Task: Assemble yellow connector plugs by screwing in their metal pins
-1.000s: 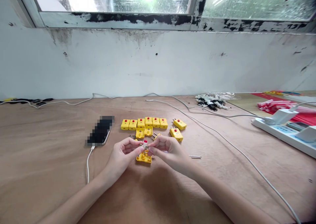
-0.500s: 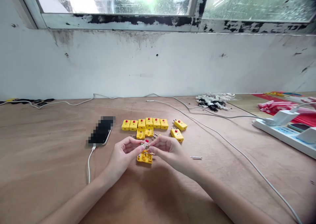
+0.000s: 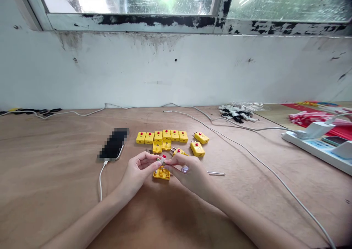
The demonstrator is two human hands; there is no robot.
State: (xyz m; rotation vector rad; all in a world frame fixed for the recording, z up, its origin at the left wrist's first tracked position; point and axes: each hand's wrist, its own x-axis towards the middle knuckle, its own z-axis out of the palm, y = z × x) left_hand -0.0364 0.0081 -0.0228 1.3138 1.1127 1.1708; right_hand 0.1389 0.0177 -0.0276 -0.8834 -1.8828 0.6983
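Observation:
Both hands meet at the middle of the table over an open yellow plug half (image 3: 161,174). Between their fingertips sits a small white part with a red top (image 3: 163,159) and bits of metal. My left hand (image 3: 139,171) is closed, pinching it from the left with thumb and forefinger. From the other side my right hand (image 3: 191,172) pinches it too, its fingers partly hiding the metal bits. A screwdriver (image 3: 216,173) lies under my right hand; its clear purplish handle shows between the fingers. Just beyond rests another yellow plug (image 3: 180,152), partly covered.
Several yellow plugs with red dots (image 3: 166,134) stand in a row behind, two open yellow halves (image 3: 157,147) before them. Two more plugs (image 3: 197,149) lie right. A charging phone (image 3: 113,144) is left. White cables (image 3: 247,152) cross toward a power strip (image 3: 319,150); black and white pieces (image 3: 238,113) lie behind.
My right hand has turned and its fingers have shifted slightly, uncovering the yellow plug behind it and the screwdriver's handle. The left hand keeps its pinch.

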